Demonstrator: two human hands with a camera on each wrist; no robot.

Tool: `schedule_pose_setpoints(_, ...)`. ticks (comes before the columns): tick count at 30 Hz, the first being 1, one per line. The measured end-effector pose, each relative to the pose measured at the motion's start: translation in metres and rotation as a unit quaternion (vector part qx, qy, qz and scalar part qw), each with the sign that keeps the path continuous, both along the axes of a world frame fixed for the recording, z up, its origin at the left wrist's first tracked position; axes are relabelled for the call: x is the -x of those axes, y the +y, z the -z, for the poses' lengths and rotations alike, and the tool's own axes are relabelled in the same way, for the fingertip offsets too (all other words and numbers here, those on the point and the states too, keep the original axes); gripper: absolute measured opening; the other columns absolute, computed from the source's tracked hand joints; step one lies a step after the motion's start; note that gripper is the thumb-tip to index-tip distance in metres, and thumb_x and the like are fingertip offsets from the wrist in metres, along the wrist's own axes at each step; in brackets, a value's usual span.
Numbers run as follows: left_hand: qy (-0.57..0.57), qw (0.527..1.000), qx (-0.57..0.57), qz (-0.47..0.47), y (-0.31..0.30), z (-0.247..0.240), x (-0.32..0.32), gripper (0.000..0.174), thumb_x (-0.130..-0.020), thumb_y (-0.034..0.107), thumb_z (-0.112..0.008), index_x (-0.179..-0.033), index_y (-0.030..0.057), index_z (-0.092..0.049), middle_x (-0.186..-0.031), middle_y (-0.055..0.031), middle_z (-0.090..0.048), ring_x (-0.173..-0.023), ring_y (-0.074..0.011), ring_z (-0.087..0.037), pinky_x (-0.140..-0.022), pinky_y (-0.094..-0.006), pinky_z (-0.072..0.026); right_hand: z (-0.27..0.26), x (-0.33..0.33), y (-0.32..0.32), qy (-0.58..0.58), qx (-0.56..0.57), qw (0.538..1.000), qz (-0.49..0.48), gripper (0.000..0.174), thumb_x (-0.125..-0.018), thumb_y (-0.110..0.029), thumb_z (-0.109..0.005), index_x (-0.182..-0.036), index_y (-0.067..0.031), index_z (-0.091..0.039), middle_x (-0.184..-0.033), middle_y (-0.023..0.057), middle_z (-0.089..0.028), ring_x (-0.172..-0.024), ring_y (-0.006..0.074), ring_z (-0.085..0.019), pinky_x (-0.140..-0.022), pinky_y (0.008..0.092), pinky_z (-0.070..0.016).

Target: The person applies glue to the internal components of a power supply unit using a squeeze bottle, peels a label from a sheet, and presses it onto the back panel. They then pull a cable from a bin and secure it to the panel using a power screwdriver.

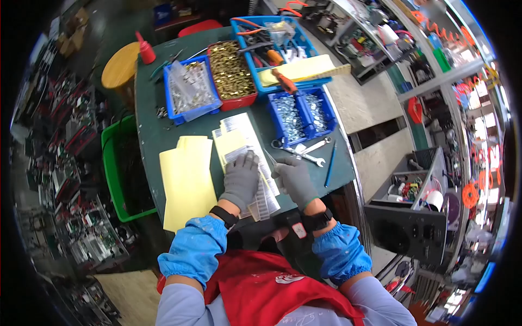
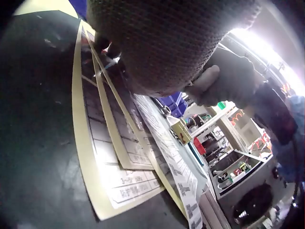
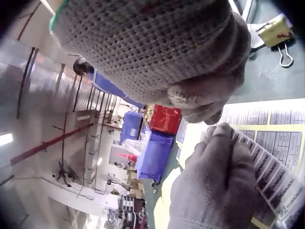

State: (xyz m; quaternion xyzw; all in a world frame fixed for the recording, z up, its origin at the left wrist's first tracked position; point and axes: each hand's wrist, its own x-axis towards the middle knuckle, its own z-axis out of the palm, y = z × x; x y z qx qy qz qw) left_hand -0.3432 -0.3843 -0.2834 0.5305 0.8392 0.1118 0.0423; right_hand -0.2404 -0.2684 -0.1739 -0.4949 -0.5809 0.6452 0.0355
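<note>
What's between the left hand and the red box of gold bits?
A yellow sheet and white printed sheets lie there, as the head view shows.

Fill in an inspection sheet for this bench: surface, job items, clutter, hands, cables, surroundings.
Surface: green tabletop, pale specks.
Job items: printed label sheets overlapping; yellow sheets alongside.
Clutter: two wrenches, blue pen, yellow binder clip, red bin of brass-coloured parts, blue tool crate.
Hands: both gloved; left hand rests on the label sheets; right hand has curled fingers beside them, grip unclear.
Cables: nothing seen on the tabletop; orange coils at far right, cable or hose unclear.
Surroundings: green tub, round stool, open equipment housing.
</note>
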Motion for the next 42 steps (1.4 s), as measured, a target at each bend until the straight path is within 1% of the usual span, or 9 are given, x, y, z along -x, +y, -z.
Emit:
schedule_pose_setpoints(6,0.041,0.995,0.093,0.016,0.053,-0.011,0.021,0.055,-0.09,0.038,-0.056,-0.137,0.0105,-0.053,-0.143,-0.005,-0.051,-0.117,-0.0238,-0.051,-0.091,-0.042,-0.0436,-0.045,-0.072,-0.003,0.038,0.006,0.997,0.064,0.029,-0.09,-0.014,-0.057,-0.113,0.0014,-0.065,-0.078,0.0067,-0.065,-0.055,0.0097,-0.056,-0.044,0.0243,-0.0422)
schedule_pose_setpoints(14,0.01,0.999,0.048,0.021,0.024,0.0,0.0,0.056,-0.089,0.037,-0.059,-0.138,0.0117,-0.052,-0.146,-0.0058,-0.047,-0.128,-0.0246,-0.044,-0.103,-0.0443,-0.0361,-0.016,-0.063,0.002,0.005,0.006,1.0,0.009,0.038,-0.088,-0.017,-0.059,-0.119,0.0036,-0.064,-0.085,0.0071,-0.067,-0.063,0.0118,-0.06,-0.05,0.0261,-0.0471)
schedule_pose_setpoints(18,0.013,1.0,0.006,0.008,0.025,0.003,-0.003,0.055,-0.085,0.032,-0.062,-0.135,0.0105,-0.054,-0.143,-0.0071,-0.051,-0.125,-0.0259,-0.047,-0.098,-0.0445,-0.0402,0.016,-0.014,0.016,-0.011,-0.041,0.999,-0.034,0.028,-0.085,-0.015,-0.057,-0.102,0.003,-0.069,-0.077,0.0081,-0.067,-0.061,0.0141,-0.063,-0.051,0.0285,-0.0489)
schedule_pose_setpoints(20,0.009,1.0,-0.01,0.01,0.024,0.003,-0.001,0.054,-0.084,0.03,-0.063,-0.134,0.0105,-0.055,-0.142,-0.0075,-0.051,-0.124,-0.0259,-0.048,-0.098,-0.0442,-0.04,0.05,0.003,0.03,0.007,-0.258,0.949,-0.179,0.022,-0.083,-0.013,-0.056,-0.091,0.0023,-0.07,-0.074,0.0099,-0.067,-0.061,0.016,-0.064,-0.051,0.0295,-0.0498)
schedule_pose_setpoints(22,0.002,0.999,-0.03,0.015,0.023,0.003,0.0,0.055,-0.081,0.027,-0.065,-0.133,0.0097,-0.055,-0.142,-0.0079,-0.051,-0.123,-0.0264,-0.049,-0.098,-0.0439,-0.04,0.054,0.022,0.032,-0.032,-0.137,0.987,-0.08,0.018,-0.08,-0.011,-0.056,-0.076,0.0014,-0.069,-0.07,0.012,-0.067,-0.059,0.0191,-0.065,-0.052,0.0308,-0.0508)
schedule_pose_setpoints(27,-0.016,0.998,-0.056,0.02,0.021,0.001,0.002,0.061,-0.079,0.024,-0.067,-0.135,0.0083,-0.051,-0.141,-0.0087,-0.05,-0.122,-0.0276,-0.049,-0.096,-0.0441,-0.0402,0.084,0.031,0.046,-0.103,-0.257,0.931,-0.237,0.018,-0.079,-0.011,-0.057,-0.075,0.0015,-0.07,-0.066,0.0114,-0.067,-0.056,0.0192,-0.065,-0.051,0.0313,-0.0501)
schedule_pose_setpoints(30,-0.015,0.998,-0.063,0.022,0.021,0.004,0.002,0.059,-0.08,0.025,-0.066,-0.134,0.0082,-0.051,-0.141,-0.0092,-0.05,-0.122,-0.0275,-0.048,-0.096,-0.0445,-0.04,0.078,0.037,0.046,-0.114,-0.18,0.963,-0.168,0.02,-0.08,-0.011,-0.058,-0.084,0.0023,-0.072,-0.069,0.0116,-0.068,-0.057,0.019,-0.065,-0.05,0.0312,-0.05)
schedule_pose_setpoints(37,-0.023,0.997,-0.063,0.024,0.021,-0.001,0.003,0.055,-0.082,0.027,-0.065,-0.132,0.0078,-0.053,-0.141,-0.0104,-0.05,-0.122,-0.0275,-0.048,-0.095,-0.0452,-0.0398,0.102,0.029,0.035,-0.06,-0.337,0.927,-0.155,0.019,-0.08,-0.015,-0.061,-0.088,-0.0069,-0.076,-0.09,0.0119,-0.073,-0.086,0.0305,-0.069,-0.075,0.0387,-0.0539)
schedule_pose_setpoints(42,-0.022,0.998,-0.046,0.029,0.022,-0.003,0.002,0.052,-0.082,0.028,-0.066,-0.13,0.0076,-0.056,-0.142,-0.0111,-0.049,-0.122,-0.0278,-0.049,-0.095,-0.0449,-0.0396,0.036,0.027,0.02,-0.084,-0.05,0.995,0.035,0.019,-0.077,-0.008,-0.064,-0.092,-0.0031,-0.075,-0.087,0.0103,-0.072,-0.074,0.0236,-0.07,-0.061,0.0316,-0.0547)
